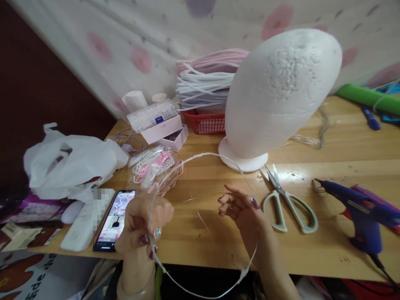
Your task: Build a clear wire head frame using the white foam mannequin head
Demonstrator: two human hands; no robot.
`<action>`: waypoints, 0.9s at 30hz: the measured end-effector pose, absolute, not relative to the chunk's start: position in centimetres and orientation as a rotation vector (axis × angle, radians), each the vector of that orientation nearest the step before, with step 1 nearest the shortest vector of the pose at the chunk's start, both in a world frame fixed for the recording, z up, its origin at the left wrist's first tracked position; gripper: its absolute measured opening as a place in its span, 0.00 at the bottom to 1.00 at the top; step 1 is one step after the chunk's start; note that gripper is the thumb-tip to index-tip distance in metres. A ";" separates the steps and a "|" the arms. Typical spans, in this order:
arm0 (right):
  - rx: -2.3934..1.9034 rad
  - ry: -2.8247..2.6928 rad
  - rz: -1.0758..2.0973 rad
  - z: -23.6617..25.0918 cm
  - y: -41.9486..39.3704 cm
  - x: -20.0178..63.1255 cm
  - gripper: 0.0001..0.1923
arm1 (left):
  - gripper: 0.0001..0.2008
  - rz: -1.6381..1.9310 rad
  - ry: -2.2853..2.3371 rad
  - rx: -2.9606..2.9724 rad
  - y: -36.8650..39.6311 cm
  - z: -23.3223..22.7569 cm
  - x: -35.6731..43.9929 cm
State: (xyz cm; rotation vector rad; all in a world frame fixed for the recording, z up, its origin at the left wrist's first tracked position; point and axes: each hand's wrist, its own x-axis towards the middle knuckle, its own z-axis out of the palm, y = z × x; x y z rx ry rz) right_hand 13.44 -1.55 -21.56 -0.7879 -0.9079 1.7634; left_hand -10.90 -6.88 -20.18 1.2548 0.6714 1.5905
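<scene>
A thin whitish wire hoop stands between my two hands above the front of the table, with a small lump in its wrap at lower right. My left hand is closed, pinching the hoop's left side between thumb and fingers. My right hand is at the hoop's right side; the hoop passes at its thumb and goes partly out of sight behind the hand. Its other fingers are loosely curled. A fine wire shows between the hands, its ends hard to follow.
White-handled scissors lie open right of my right hand, with a blue glue gun beyond. A large white egg-shaped form stands behind. Left are a phone, bagged beads, a plastic bag and boxes.
</scene>
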 end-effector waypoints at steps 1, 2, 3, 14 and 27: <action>-0.784 -0.875 1.751 -21.7 -1.6 13.4 0.22 | 0.21 1.549 0.649 1.301 -6.7 -19.7 -10.6; -0.782 -0.845 1.740 -21.7 -1.7 13.3 0.21 | 0.20 1.486 0.620 1.360 -6.5 -19.3 -10.4; -0.781 -0.827 1.728 -21.8 -1.7 13.3 0.21 | 0.20 1.417 0.583 1.423 -6.2 -18.8 -10.3; -0.801 -0.906 1.667 -21.2 -2.3 13.4 0.21 | 0.13 1.450 0.550 1.545 -5.8 -18.5 -9.5; -0.966 -0.958 1.525 -22.0 -3.1 13.2 0.21 | 0.09 1.520 0.546 1.369 -5.9 -17.7 -8.5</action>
